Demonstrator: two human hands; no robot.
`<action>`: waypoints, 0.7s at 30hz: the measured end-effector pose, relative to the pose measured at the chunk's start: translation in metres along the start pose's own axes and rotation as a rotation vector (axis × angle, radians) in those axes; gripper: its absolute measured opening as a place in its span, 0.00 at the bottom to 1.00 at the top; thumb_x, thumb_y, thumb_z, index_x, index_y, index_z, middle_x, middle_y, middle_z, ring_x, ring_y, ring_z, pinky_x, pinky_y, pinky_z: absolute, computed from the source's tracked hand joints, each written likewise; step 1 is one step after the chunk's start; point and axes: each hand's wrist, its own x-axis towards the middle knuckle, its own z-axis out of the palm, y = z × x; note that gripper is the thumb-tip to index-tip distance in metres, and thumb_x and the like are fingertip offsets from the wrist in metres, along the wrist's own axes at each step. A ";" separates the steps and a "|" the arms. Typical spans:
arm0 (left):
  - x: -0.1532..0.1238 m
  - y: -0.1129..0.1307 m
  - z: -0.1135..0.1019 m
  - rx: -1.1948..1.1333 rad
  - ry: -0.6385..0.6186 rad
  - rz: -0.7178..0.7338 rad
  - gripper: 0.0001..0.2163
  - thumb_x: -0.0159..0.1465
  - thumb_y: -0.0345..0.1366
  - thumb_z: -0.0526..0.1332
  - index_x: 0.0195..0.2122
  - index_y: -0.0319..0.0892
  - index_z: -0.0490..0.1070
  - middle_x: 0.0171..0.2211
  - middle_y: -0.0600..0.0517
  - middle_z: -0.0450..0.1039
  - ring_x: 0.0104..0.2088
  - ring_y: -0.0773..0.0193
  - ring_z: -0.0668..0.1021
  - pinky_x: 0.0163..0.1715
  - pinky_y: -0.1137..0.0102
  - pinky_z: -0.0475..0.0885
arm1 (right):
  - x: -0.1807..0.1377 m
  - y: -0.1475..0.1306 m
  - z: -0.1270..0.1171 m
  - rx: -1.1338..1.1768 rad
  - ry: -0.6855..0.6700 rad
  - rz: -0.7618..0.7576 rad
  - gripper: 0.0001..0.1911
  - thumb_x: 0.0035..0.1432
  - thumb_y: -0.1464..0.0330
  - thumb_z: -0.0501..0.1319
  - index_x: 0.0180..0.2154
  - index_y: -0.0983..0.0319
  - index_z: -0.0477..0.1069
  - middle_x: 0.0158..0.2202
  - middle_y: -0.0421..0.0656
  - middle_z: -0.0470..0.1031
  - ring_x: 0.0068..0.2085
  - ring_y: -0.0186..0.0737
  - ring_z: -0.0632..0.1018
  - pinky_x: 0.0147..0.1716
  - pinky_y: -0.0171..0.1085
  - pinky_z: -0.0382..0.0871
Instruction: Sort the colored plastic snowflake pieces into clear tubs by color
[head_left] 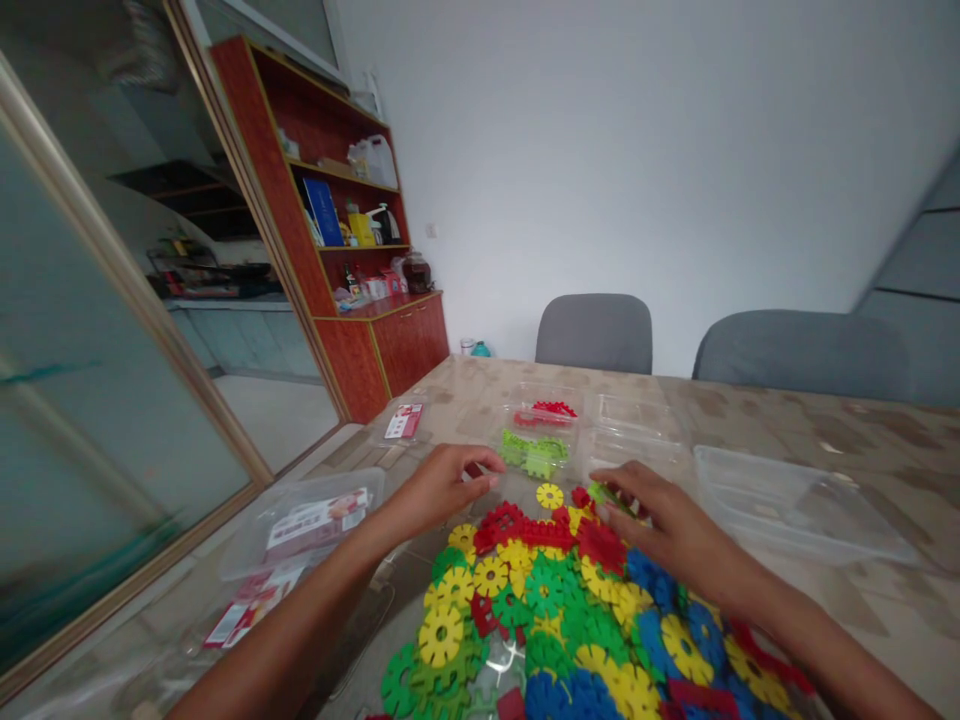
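Observation:
My left hand is at the left of the pile, thumb and fingers apart with nothing between them. My right hand is over the pile's far right side, its fingers closed on a light green plastic building piece, partly hidden. Beneath and between my hands spreads a heap of toothed plastic discs in yellow, green, blue and red. Just beyond it stands a transparent divided tray. Light green pieces lie in its near left compartment, red pieces in the far left one.
A transparent plastic bin sits at the right. On the left are another transparent container with printed cards and a small card packet. Two grey chairs stand behind the table, a wooden shelf unit at the back left.

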 end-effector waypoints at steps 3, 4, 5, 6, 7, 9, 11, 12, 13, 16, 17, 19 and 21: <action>0.003 -0.004 0.004 0.013 -0.002 0.002 0.10 0.63 0.35 0.59 0.41 0.40 0.77 0.39 0.50 0.81 0.35 0.62 0.79 0.31 0.73 0.70 | 0.039 0.002 0.007 -0.093 0.059 0.001 0.17 0.66 0.63 0.54 0.49 0.65 0.74 0.40 0.50 0.76 0.41 0.47 0.79 0.42 0.43 0.73; 0.003 -0.004 0.005 0.016 -0.009 -0.001 0.10 0.63 0.36 0.59 0.42 0.40 0.77 0.39 0.51 0.81 0.35 0.62 0.79 0.31 0.73 0.70 | 0.053 0.003 0.010 -0.102 0.074 0.007 0.17 0.66 0.64 0.54 0.50 0.66 0.74 0.41 0.51 0.76 0.42 0.48 0.78 0.44 0.45 0.72; 0.003 -0.005 0.006 0.015 -0.019 -0.001 0.10 0.63 0.36 0.59 0.42 0.40 0.77 0.40 0.51 0.81 0.35 0.62 0.79 0.32 0.73 0.70 | 0.066 0.003 0.013 -0.105 0.089 0.013 0.18 0.67 0.65 0.54 0.50 0.67 0.74 0.43 0.53 0.76 0.44 0.50 0.78 0.46 0.46 0.70; 0.002 -0.005 0.007 0.013 -0.032 0.001 0.10 0.63 0.36 0.59 0.43 0.41 0.77 0.40 0.51 0.81 0.35 0.62 0.79 0.32 0.73 0.70 | 0.078 0.003 0.016 -0.106 0.103 0.020 0.19 0.67 0.65 0.53 0.51 0.68 0.73 0.44 0.56 0.75 0.46 0.52 0.77 0.48 0.48 0.69; 0.001 -0.005 0.007 0.009 -0.048 0.006 0.10 0.64 0.36 0.59 0.43 0.41 0.77 0.40 0.51 0.80 0.35 0.63 0.79 0.32 0.73 0.70 | 0.087 0.004 0.018 -0.105 0.115 0.025 0.19 0.68 0.65 0.52 0.52 0.69 0.72 0.46 0.58 0.75 0.48 0.53 0.76 0.50 0.49 0.68; -0.002 -0.001 0.005 -0.001 -0.100 0.026 0.10 0.65 0.36 0.60 0.43 0.41 0.76 0.38 0.51 0.80 0.34 0.64 0.78 0.33 0.73 0.70 | 0.097 0.003 0.023 -0.092 0.123 0.022 0.19 0.68 0.66 0.52 0.54 0.69 0.71 0.49 0.59 0.75 0.51 0.54 0.75 0.53 0.49 0.65; -0.005 0.006 0.003 -0.009 -0.188 0.062 0.09 0.65 0.35 0.60 0.43 0.41 0.76 0.36 0.51 0.80 0.33 0.65 0.78 0.34 0.73 0.70 | 0.094 0.000 0.024 -0.071 0.109 -0.001 0.17 0.67 0.68 0.52 0.52 0.67 0.73 0.50 0.56 0.76 0.52 0.52 0.75 0.54 0.47 0.65; -0.007 0.010 0.002 -0.010 -0.235 0.086 0.08 0.66 0.34 0.60 0.43 0.41 0.77 0.36 0.51 0.79 0.33 0.65 0.78 0.34 0.73 0.70 | 0.087 -0.003 0.024 -0.059 0.096 -0.016 0.16 0.66 0.70 0.53 0.51 0.65 0.74 0.50 0.54 0.77 0.51 0.50 0.76 0.53 0.46 0.66; -0.008 0.016 0.001 -0.005 -0.280 0.116 0.07 0.66 0.33 0.60 0.42 0.41 0.77 0.35 0.51 0.79 0.33 0.65 0.78 0.35 0.72 0.69 | 0.078 -0.005 0.022 -0.047 0.080 -0.028 0.16 0.65 0.71 0.53 0.49 0.64 0.75 0.49 0.52 0.79 0.48 0.49 0.78 0.51 0.45 0.68; -0.012 0.035 0.003 0.038 -0.373 0.206 0.04 0.65 0.31 0.63 0.40 0.41 0.76 0.36 0.50 0.78 0.36 0.63 0.78 0.38 0.72 0.69 | 0.036 -0.010 0.013 -0.012 0.020 -0.057 0.15 0.63 0.72 0.54 0.46 0.61 0.77 0.43 0.48 0.81 0.42 0.46 0.80 0.44 0.42 0.72; -0.014 0.041 0.005 0.056 -0.398 0.235 0.03 0.64 0.31 0.65 0.39 0.41 0.76 0.37 0.51 0.78 0.37 0.63 0.78 0.39 0.71 0.69 | 0.019 -0.010 0.010 0.001 -0.005 -0.068 0.14 0.64 0.71 0.54 0.46 0.60 0.77 0.42 0.47 0.82 0.42 0.45 0.80 0.44 0.41 0.73; -0.018 0.050 0.013 0.074 -0.466 0.297 0.05 0.63 0.31 0.66 0.40 0.41 0.76 0.38 0.50 0.77 0.40 0.62 0.78 0.43 0.71 0.69 | -0.018 -0.006 0.004 0.023 -0.043 -0.089 0.14 0.65 0.68 0.54 0.46 0.59 0.77 0.44 0.47 0.81 0.45 0.46 0.80 0.45 0.42 0.73; -0.022 0.057 0.023 0.078 -0.528 0.351 0.07 0.64 0.29 0.66 0.43 0.42 0.75 0.40 0.50 0.77 0.44 0.61 0.78 0.46 0.71 0.69 | -0.057 0.002 0.000 0.000 -0.078 -0.078 0.14 0.65 0.68 0.54 0.45 0.57 0.77 0.44 0.47 0.81 0.45 0.47 0.80 0.43 0.42 0.75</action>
